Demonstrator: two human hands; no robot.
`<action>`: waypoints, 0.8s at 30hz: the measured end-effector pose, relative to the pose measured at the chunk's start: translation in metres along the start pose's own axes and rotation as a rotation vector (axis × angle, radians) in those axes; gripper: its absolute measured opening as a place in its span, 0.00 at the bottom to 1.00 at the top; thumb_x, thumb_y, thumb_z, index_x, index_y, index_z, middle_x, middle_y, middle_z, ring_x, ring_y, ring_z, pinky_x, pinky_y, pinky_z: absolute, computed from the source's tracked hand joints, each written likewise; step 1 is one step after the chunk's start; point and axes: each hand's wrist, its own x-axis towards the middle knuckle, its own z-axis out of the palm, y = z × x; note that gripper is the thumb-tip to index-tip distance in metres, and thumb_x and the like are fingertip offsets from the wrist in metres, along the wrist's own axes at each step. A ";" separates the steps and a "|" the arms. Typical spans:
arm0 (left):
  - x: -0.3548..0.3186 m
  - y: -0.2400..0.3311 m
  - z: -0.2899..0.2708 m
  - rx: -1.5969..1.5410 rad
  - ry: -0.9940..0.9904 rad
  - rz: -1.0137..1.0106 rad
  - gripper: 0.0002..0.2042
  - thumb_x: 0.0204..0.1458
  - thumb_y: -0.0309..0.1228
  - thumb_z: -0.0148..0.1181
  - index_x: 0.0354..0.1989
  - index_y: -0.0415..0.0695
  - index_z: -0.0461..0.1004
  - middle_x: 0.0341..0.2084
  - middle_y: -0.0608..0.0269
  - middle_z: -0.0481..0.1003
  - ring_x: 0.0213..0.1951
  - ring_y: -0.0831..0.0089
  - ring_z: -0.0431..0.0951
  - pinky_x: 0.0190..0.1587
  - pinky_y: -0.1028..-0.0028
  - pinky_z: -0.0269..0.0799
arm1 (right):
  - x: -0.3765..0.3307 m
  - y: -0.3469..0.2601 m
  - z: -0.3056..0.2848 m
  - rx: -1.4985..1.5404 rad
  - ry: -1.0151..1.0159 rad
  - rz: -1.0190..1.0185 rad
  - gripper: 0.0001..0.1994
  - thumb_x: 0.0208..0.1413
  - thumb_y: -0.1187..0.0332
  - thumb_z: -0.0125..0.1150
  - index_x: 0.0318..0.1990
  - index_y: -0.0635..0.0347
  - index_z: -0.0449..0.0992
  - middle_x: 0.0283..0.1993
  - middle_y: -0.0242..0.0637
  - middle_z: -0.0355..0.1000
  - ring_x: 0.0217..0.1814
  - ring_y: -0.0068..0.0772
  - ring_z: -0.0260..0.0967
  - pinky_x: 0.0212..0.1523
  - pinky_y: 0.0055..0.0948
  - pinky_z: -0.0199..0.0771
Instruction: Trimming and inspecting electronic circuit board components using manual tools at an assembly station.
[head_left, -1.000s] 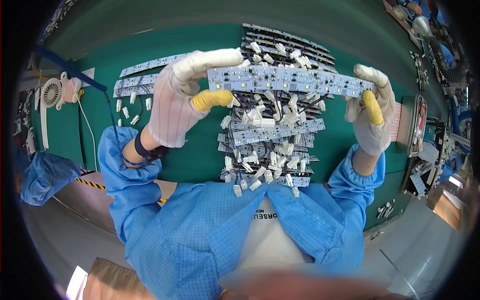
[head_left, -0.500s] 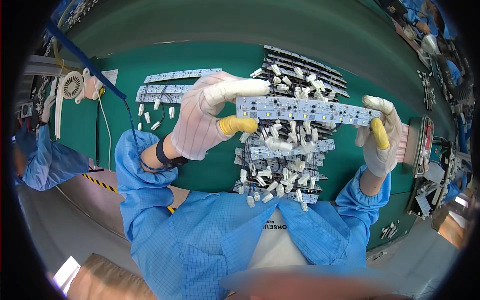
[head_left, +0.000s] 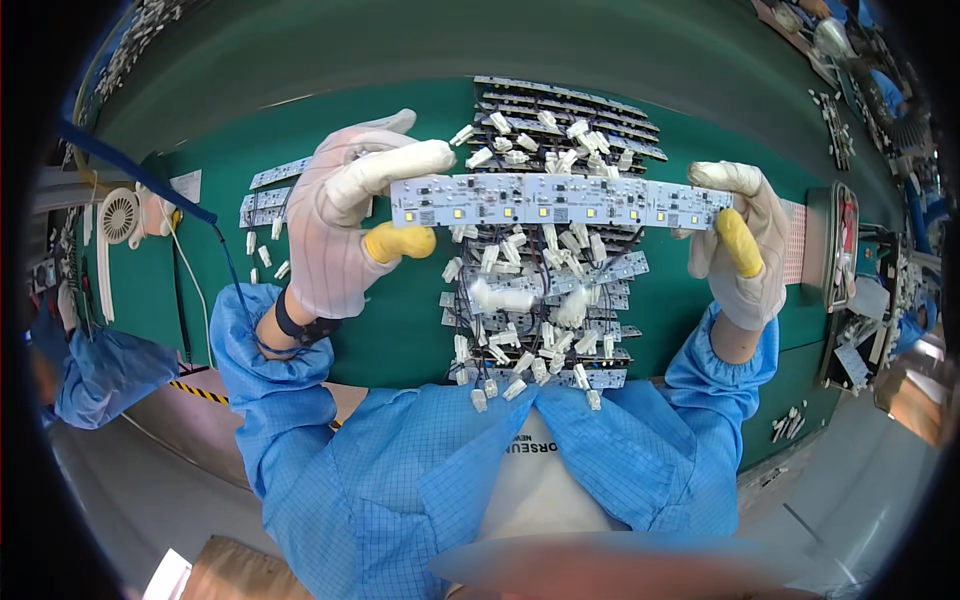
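Here, the left hand (head_left: 345, 225) holds an LED strip (head_left: 565, 200) by its 9 o'clock end, the right hand (head_left: 745, 240) its 3 o'clock end, over wired boards (head_left: 628, 266).

Long flat circuit-board strip (head_left: 560, 200): bluish white, dotted yellow and black
Left fabric-gloved hand (head_left: 340, 220): white, faint lengthwise stripes, yellow thumb
Right fabric-gloved hand (head_left: 750, 240): white, yellow thumb
Loose cloth smock (head_left: 375, 460): bright blue, fine dark grid
Flat smooth tabletop (head_left: 390, 345): green
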 end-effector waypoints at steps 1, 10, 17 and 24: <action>0.000 0.000 -0.001 -0.016 -0.014 0.000 0.29 0.48 0.56 0.57 0.45 0.41 0.72 0.33 0.57 0.75 0.41 0.64 0.73 0.58 0.52 0.60 | 0.000 -0.003 -0.008 -0.038 -0.065 0.064 0.16 0.58 0.68 0.53 0.50 0.70 0.65 0.38 0.36 0.69 0.30 0.20 0.68 0.21 0.13 0.60; 0.009 -0.005 0.003 0.052 0.074 0.219 0.24 0.44 0.48 0.62 0.44 0.42 0.74 0.33 0.57 0.77 0.41 0.63 0.75 0.57 0.52 0.63 | -0.006 -0.017 0.003 -0.022 -0.001 0.035 0.19 0.55 0.68 0.58 0.49 0.73 0.65 0.41 0.44 0.70 0.26 0.22 0.70 0.18 0.13 0.61; 0.007 -0.007 0.002 0.021 0.061 0.093 0.26 0.49 0.52 0.56 0.46 0.40 0.73 0.40 0.51 0.73 0.46 0.61 0.73 0.60 0.51 0.58 | -0.005 -0.015 -0.001 0.023 -0.051 -0.015 0.20 0.54 0.68 0.59 0.49 0.74 0.64 0.39 0.45 0.72 0.25 0.22 0.70 0.16 0.12 0.62; 0.013 0.007 0.009 0.108 0.047 -0.178 0.34 0.50 0.61 0.48 0.49 0.38 0.72 0.46 0.50 0.72 0.56 0.54 0.67 0.57 0.61 0.62 | -0.006 -0.018 -0.003 0.037 -0.135 -0.050 0.22 0.56 0.66 0.58 0.52 0.74 0.63 0.46 0.50 0.71 0.22 0.21 0.69 0.16 0.13 0.66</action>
